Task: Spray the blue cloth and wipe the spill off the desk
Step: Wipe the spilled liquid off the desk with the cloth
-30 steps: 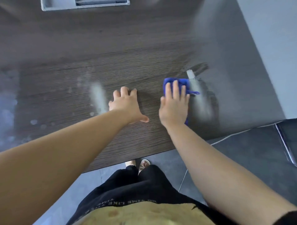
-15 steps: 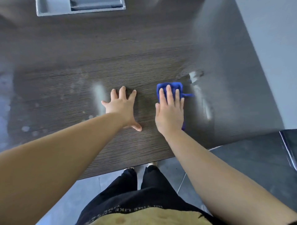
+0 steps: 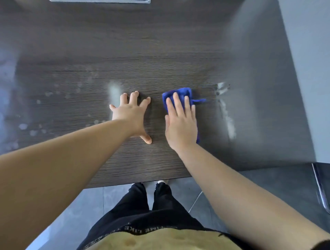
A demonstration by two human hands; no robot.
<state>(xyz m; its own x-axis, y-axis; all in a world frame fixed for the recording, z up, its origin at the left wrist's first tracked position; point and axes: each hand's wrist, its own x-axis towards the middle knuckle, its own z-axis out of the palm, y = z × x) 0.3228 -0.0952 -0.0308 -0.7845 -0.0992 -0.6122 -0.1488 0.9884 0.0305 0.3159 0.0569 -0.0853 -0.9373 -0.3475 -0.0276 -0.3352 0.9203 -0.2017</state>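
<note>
**Wipe in progress: residue on both sides of the cloth**

Observed from beside the bench (image 3: 125,53). One blue cloth (image 3: 185,91) lies folded on the right half of the bench, roughly midway between the far and near edges. The right hand (image 3: 180,123) lies flat on top of it, fingers straight and close together, pressing rather than gripping. Only the cloth's far end, a loose tab and a sliver at the wrist show past the hand. A flat palm of this sort spreads pressure over the whole pad, which suits a wiping stroke.

The left hand (image 3: 131,117) rests on bare wood just left of the cloth, fingers spread, thumb out toward the near edge, holding nothing. In my judgement it is there as a brace while the person leans over the near edge.

Count: two hands, one cloth, no spray bottle in view. One white streak (image 3: 226,114) runs toward the near edge, near the cloth on its right and apart from it, not yet wiped. One pale smear (image 3: 114,91) sits just beyond the left hand's fingertips. Scattered droplets (image 3: 26,128) lie toward the left edge, too blurred to number. One grey tray (image 3: 100,0) is cut off at the far edge.

Assessment: spraying appears done and wiping is partway.
</note>
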